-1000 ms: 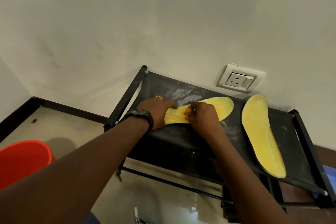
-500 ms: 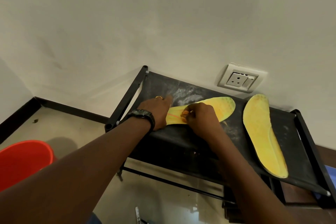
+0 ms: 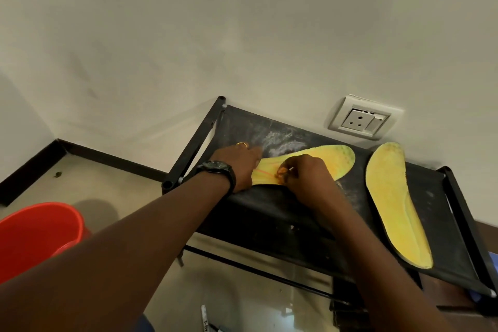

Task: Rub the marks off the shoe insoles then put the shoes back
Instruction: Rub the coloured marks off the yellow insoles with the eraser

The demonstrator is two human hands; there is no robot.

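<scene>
Two yellow insoles lie on the black fabric top of a shoe rack [image 3: 283, 213]. The left insole [image 3: 331, 159] lies crosswise and shows thin red marks near its heel end. My left hand [image 3: 237, 164], with a watch on the wrist and a ring on one finger, presses flat on that heel end. My right hand [image 3: 304, 175] is curled over the middle of the same insole and pinches a small orange eraser-like piece [image 3: 281, 170] against it. The right insole [image 3: 390, 197] lies lengthwise, untouched. No shoes are in view.
White dust smears the rack top behind my hands. A wall socket [image 3: 361, 120] sits just above the rack. A red bucket [image 3: 35, 232] stands on the floor at the left. A pen-like object [image 3: 204, 318] lies on the floor below the rack.
My right hand slid a little left along the insole and back right, rubbing near the red marks. My left hand stayed pressed on the heel end.
</scene>
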